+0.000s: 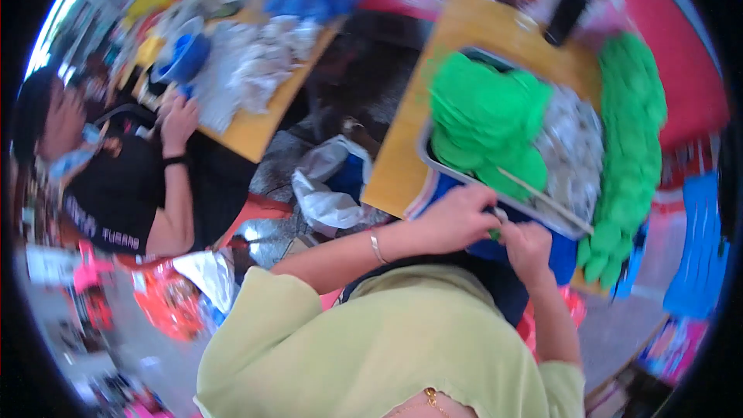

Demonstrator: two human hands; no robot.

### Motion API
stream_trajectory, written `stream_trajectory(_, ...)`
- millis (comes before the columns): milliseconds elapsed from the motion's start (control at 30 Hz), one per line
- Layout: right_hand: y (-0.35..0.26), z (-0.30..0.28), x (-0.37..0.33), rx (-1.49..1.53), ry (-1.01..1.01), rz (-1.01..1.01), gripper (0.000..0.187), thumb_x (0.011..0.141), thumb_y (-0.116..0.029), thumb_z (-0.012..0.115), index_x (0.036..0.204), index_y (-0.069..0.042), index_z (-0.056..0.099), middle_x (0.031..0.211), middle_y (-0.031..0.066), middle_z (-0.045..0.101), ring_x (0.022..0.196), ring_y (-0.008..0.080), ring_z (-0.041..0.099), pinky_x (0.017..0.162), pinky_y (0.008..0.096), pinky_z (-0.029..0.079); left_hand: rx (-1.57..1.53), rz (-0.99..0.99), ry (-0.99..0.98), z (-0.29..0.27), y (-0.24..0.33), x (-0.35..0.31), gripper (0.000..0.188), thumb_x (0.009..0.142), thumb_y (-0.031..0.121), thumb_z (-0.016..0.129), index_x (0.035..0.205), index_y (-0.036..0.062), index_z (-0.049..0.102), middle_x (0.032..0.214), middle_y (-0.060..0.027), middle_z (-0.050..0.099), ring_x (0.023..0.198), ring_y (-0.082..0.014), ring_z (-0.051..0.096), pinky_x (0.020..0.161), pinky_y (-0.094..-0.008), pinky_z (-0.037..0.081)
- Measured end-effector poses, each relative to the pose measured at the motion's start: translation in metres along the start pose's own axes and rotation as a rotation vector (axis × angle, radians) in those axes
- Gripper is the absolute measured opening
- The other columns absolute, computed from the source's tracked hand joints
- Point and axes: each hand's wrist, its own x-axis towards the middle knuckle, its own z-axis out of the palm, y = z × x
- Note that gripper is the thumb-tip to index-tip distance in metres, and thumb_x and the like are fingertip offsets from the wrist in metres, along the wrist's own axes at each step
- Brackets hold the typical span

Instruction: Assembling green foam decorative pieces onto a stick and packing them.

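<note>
My left hand (460,219), with a bracelet on its wrist, and my right hand (529,248) meet close to my body, at the near edge of a metal tray (430,156). Both are closed, fingers pinched around a small piece with green and dark parts (495,226); blur and fingers hide its shape. In the tray sits a heap of bright green rounded pieces (487,104), beside a pile of greyish, see-through pieces (571,143). A thin pale stick (546,200) lies across the tray's near right part.
The tray stands on a wooden table (398,162). Along its right side runs a long green stack (631,124); a black cylinder (571,9) stands at the back. A white bag (329,186) is left of the table. Farther left, a co-worker (147,178) sits at another table (251,128) with a blue bowl (186,58).
</note>
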Motion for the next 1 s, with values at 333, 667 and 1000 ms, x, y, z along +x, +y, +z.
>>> stream_trajectory(333,-0.002,-0.002,0.002,-0.033,-0.010,-0.094,0.012,0.068,-0.008,0.059,0.078,-0.013,0.054,0.057,0.0026,0.053,0.051,0.0210,0.054,0.047,0.0342,0.039,-0.139,-0.002,-0.031,-0.019,0.004,0.000,0.015,0.070,0.016,0.066,0.079,0.0077,0.056,0.082,-0.0112,0.047,0.080,-0.0308,0.048,0.065,-0.0410,0.037)
stream_trajectory(667,-0.026,-0.017,0.009,0.123,0.040,0.151,0.019,0.077,0.003,0.058,0.095,-0.003,0.057,0.087,0.0096,0.059,0.062,0.0174,0.054,0.052,0.0272,0.041,-0.227,-0.088,-0.026,-0.003,0.010,-0.009,0.013,0.074,0.015,0.058,0.081,0.0051,0.054,0.085,-0.0127,0.049,0.077,-0.0294,0.052,0.060,-0.0394,0.042)
stream_trajectory(1000,-0.027,-0.016,0.019,0.308,-0.070,0.194,0.020,0.076,0.006,0.061,0.093,-0.004,0.062,0.085,0.0065,0.054,0.056,0.0114,0.046,0.048,0.0220,0.037,-0.132,-0.074,0.069,-0.005,-0.005,-0.024,0.022,0.071,0.016,0.068,0.086,0.0060,0.055,0.083,-0.0090,0.050,0.082,-0.0271,0.053,0.068,-0.0375,0.046)
